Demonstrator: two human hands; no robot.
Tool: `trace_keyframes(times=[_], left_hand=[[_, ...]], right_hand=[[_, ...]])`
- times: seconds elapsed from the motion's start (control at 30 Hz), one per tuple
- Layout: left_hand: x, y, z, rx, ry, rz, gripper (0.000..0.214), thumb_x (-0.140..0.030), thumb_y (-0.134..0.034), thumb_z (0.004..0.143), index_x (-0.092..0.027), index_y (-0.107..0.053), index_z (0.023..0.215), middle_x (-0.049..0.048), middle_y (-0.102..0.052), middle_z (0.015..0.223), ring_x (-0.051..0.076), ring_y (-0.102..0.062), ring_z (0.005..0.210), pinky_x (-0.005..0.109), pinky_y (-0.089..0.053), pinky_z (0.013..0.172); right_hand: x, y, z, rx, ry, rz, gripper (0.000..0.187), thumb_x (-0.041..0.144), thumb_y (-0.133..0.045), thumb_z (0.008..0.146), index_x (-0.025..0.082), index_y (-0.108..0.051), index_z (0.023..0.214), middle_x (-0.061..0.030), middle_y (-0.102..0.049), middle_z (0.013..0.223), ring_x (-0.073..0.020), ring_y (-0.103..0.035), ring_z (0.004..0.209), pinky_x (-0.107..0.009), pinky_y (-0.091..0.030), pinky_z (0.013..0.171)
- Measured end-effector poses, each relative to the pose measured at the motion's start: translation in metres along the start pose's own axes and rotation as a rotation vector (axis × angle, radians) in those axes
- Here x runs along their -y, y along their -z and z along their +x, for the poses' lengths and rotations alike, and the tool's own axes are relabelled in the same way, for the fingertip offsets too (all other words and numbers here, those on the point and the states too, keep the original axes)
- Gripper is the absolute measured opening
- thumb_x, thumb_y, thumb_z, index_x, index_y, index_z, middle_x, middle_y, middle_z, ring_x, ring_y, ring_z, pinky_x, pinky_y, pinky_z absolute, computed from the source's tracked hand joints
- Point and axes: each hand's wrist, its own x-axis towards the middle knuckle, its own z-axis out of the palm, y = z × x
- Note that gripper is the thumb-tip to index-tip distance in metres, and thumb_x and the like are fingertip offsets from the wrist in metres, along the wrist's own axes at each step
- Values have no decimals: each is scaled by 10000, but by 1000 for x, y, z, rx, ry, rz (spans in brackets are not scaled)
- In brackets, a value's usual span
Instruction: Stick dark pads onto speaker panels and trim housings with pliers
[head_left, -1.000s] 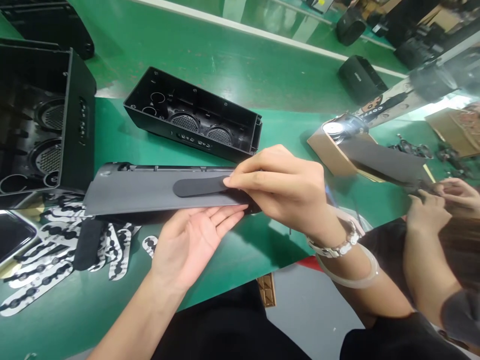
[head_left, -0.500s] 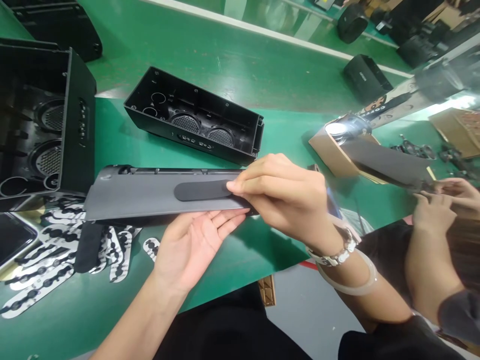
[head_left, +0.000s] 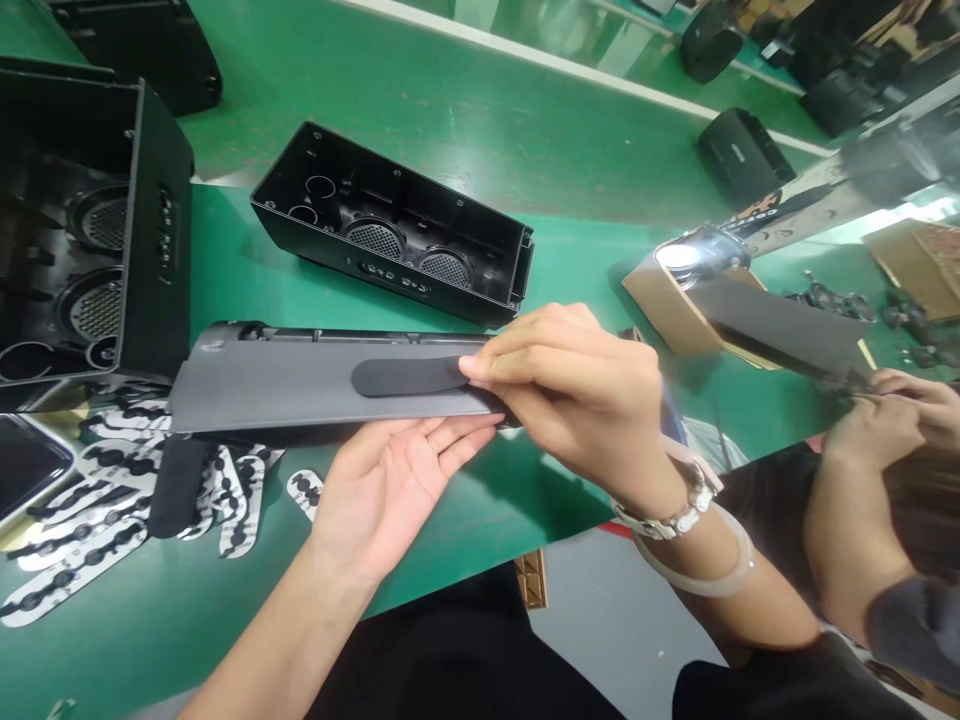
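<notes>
A dark grey speaker housing point(head_left: 262, 385) lies lengthwise before me, its long smooth side facing up. On that side is a black rounded strip point(head_left: 397, 378), probably a rubber pad. My right hand point(head_left: 577, 385) pinches the strip's right end between thumb and fingers, and covers the housing's right end. My left hand point(head_left: 390, 490) is palm up, its fingers stretched out along the housing's near lower edge and touching it. Whether it bears any weight I cannot tell. Another black strip point(head_left: 177, 487) rests at the left on a pile of white backing strips with black shapes point(head_left: 112, 460).
Behind the housing stands an open black speaker shell point(head_left: 390, 235) with two round grilles. A larger open shell point(head_left: 161, 230) is at the left, near a phone-like dark object point(head_left: 30, 465). At right are a cardboard box point(head_left: 664, 305), a lit lamp point(head_left: 682, 256) and a co-worker's hands point(head_left: 892, 410).
Both my hands and the housing keep nearly the same pose, with the right thumb still on the strip's end. The whole view has shifted slightly.
</notes>
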Motion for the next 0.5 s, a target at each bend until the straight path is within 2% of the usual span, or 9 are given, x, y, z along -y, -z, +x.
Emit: trace_keyframes(times=[0.1,0.27,0.37,0.5], left_hand=[[1,1,0,6,-2,13,267,-122,-414,812,-48,-671,814,148,-665,903,254,-607,979,365,-498,919],[2,1,4,-55,35,82,244,-87,-470,836,-135,-645,999,78,-663,968,172,-638,874,282,-548,802],[1,1,7,-77,63,119,223,-79,-547,808,-148,-639,999,55,-665,945,135,-636,768,241,-560,714],[-3,5,12,12,117,103,105,-117,-619,782,-135,-639,884,53,-659,895,113,-600,684,244,-550,670]], right_hand=[[1,2,0,36,15,0,167,83,-560,825,209,-632,743,2,-673,771,-157,-601,722,-333,-446,645],[5,7,0,130,-30,104,128,68,-572,768,183,-626,755,-63,-623,856,-169,-559,769,-337,-477,679],[5,5,-1,98,-16,162,155,45,-558,744,180,-629,768,-71,-617,848,-176,-548,767,-356,-477,684],[2,-1,-1,41,14,230,165,37,-557,730,174,-632,783,-69,-623,832,-182,-549,758,-371,-468,673]])
